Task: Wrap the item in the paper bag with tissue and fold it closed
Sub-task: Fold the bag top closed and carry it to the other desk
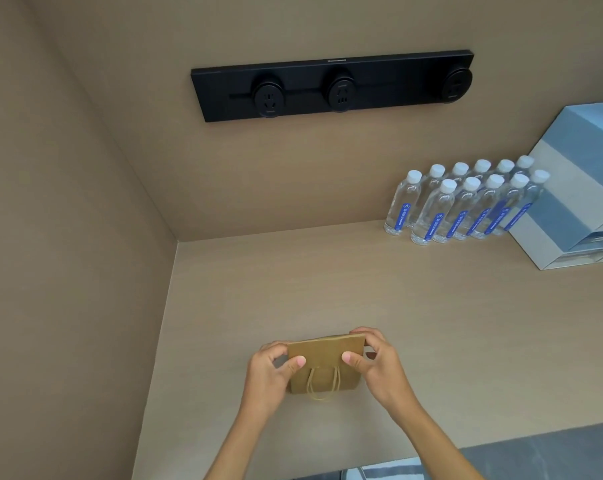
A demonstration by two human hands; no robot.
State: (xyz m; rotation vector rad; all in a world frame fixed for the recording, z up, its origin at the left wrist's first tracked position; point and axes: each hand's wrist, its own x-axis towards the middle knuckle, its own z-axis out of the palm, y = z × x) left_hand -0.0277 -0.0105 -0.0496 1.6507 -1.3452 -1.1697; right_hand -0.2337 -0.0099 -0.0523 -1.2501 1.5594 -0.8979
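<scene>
Near front edge of bench [431,341], left of centre: fingers [295,362] of left hand [269,375] and right hand [379,370] closed on paper bag [322,362], one per upper corner, thumbs on near face, other fingers behind. Prob. pinching top edge flat to crease the fold shut. Bag: 1, brown, upright, base on bench. Handles [322,384]: twisted-cord loops hanging down near face; count unclear. Item and tissue: not visible, presumably inside. Back right corner: water bottles [466,206], approx. 12, in 2 rows against wall; box [577,202], 1, pale blue. Wall: socket strip [331,84], 1, w/ 3 outlets.
</scene>
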